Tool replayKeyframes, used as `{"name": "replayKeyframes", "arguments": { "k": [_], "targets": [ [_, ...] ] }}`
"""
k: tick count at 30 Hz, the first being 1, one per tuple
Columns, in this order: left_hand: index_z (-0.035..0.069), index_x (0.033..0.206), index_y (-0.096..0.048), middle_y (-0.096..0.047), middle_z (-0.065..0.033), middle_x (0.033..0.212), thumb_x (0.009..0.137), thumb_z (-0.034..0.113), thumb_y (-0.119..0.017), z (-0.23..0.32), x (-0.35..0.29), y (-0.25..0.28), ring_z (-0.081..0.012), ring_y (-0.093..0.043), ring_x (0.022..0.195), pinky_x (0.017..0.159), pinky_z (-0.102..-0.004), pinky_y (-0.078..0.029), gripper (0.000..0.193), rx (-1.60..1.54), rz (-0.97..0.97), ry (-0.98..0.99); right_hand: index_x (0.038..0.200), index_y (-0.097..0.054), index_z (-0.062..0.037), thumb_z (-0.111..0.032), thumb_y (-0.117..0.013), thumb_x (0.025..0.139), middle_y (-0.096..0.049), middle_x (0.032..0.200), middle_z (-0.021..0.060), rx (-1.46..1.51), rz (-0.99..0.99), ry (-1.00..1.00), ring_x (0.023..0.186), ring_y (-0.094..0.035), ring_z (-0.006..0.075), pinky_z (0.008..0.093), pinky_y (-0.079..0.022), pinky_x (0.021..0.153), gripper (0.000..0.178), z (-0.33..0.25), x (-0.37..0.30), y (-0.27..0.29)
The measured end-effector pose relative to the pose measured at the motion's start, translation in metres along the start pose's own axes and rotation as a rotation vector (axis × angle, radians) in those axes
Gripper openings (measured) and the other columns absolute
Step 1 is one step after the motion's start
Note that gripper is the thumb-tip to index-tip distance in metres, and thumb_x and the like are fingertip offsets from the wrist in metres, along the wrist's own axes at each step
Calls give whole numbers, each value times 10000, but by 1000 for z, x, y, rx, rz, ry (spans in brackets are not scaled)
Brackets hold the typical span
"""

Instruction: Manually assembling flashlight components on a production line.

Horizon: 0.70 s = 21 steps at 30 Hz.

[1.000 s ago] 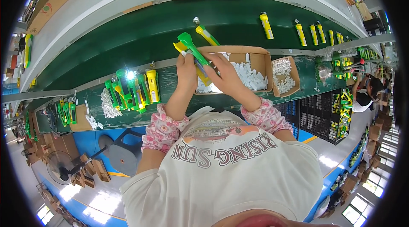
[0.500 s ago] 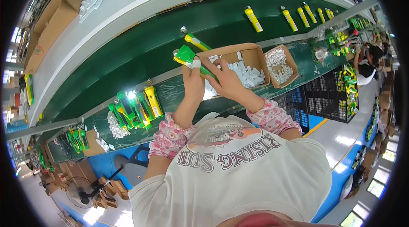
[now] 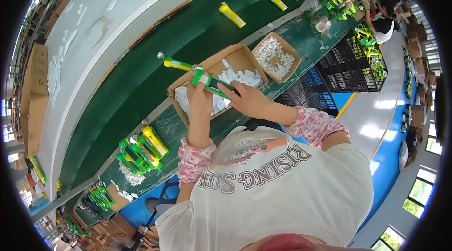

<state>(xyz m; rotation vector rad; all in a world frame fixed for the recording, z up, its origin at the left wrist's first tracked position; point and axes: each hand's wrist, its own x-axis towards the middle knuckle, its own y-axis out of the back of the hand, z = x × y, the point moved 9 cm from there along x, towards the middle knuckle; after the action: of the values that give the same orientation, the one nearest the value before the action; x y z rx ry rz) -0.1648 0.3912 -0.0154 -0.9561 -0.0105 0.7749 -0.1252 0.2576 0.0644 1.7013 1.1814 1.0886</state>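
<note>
Both hands hold a green flashlight above a cardboard box of white plastic pieces. My left hand grips its head end, fingers closed round it. My right hand is closed on the other end, with fingers lying along a dark strip in the body. Whether those fingers also hold a small part is hidden. Just beyond my left hand, a yellow and green flashlight lies on the green belt.
A smaller cardboard box of small whitish parts stands to the right. Several green and yellow flashlights are bunched at the left. More yellow flashlights lie along the belt. Black crates stand at the right, near a co-worker.
My view has swung, shifting the bench in the picture. The held flashlight has been turned over, from its yellow and green side to a face with a dark strip. Both hands keep their grip.
</note>
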Motion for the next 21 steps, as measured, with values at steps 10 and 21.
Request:
{"name": "replayKeyframes", "arguments": {
  "k": [10, 21],
  "targets": [
    [99, 1351, -395, -545, -122, 1223, 842, 169, -716, -37, 28, -110, -269, -552, 1126, 1011, -444, -450, 607, 111, -194, -200, 1207, -472, 28, -76, -692, 779, -623, 821, 95, 1866, -746, -489, 608, -626, 165, 309, -510, 564, 492, 111, -16, -12],
    [39, 1264, -475, -580, -128, 1200, 977, 391, -495, -155, 73, -53, -265, -535, 1127, 995, -405, -416, 455, 364, 123, 100, 1128, -611, -50, -320, -716, 807, -668, 885, 154, 1137, -264, -57, 855, -654, 330, 384, -516, 756, 432, 253, -23, -39]
  ]
}}
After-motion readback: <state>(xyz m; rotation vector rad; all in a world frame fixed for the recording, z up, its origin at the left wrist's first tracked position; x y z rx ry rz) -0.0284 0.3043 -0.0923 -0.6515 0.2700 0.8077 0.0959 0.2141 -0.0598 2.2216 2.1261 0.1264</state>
